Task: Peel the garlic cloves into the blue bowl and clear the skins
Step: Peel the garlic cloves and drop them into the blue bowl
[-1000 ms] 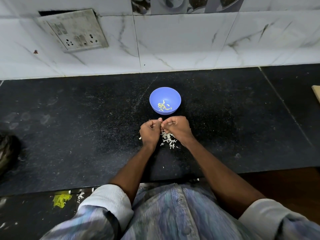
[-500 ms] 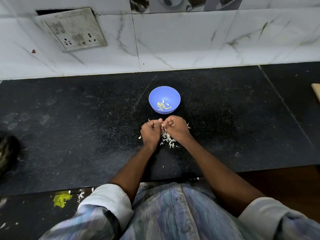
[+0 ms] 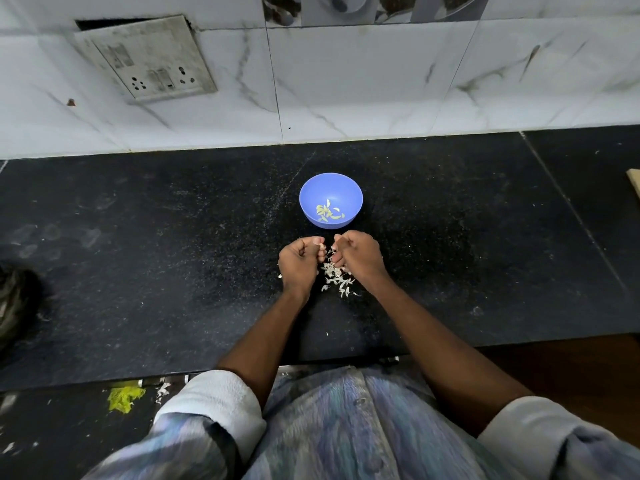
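Curling hands point(image 3: 329, 259) above skins point(image 3: 337, 278)

Dim indoor light, pale wall tiles point(image 3: 363, 81) brightest, black countertop point(image 3: 138, 254) dark with faint sheen, wide-angle bending at edges, near shirt point(image 3: 329, 427) blurred, soft grain throughout.

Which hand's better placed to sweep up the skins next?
Right, probably. The skins pile lies directly under the right hand; the left hand sits beside it. Both look busy between the fingertips.
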`<act>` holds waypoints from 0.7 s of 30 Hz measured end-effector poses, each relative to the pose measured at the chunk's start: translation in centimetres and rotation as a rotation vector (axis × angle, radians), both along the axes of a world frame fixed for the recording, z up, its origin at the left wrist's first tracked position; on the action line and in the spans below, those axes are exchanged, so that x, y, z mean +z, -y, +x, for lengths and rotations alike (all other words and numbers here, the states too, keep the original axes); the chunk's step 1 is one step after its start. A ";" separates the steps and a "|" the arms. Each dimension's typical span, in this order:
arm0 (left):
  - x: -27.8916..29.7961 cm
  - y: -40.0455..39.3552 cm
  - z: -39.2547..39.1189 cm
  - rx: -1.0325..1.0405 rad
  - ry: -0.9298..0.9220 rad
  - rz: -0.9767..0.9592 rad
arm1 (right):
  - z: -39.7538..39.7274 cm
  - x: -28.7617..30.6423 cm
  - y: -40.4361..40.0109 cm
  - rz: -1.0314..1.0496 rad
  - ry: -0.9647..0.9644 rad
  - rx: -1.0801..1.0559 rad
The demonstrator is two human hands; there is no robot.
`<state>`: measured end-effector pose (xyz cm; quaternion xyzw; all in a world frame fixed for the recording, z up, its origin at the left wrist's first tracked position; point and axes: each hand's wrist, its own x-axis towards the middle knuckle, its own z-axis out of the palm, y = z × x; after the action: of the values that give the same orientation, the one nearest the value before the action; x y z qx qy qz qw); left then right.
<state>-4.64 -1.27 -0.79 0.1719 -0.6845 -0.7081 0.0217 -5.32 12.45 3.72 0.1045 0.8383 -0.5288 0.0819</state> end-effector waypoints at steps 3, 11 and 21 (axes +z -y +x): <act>0.1 0.0 0.1 0.025 -0.005 -0.053 | -0.2 -0.6 -0.5 0.093 -0.043 -0.003; 0.4 0.1 0.3 -0.019 -0.084 -0.325 | -0.1 -0.4 0.0 0.071 -0.100 0.055; 1.2 0.2 0.3 -0.158 -0.112 -0.161 | 0.0 0.4 -0.3 -0.237 0.093 -0.042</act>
<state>-4.31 -1.45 0.36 0.0753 -0.7484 -0.6587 0.0175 -5.35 12.74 4.09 0.1359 0.7629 -0.6203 0.1215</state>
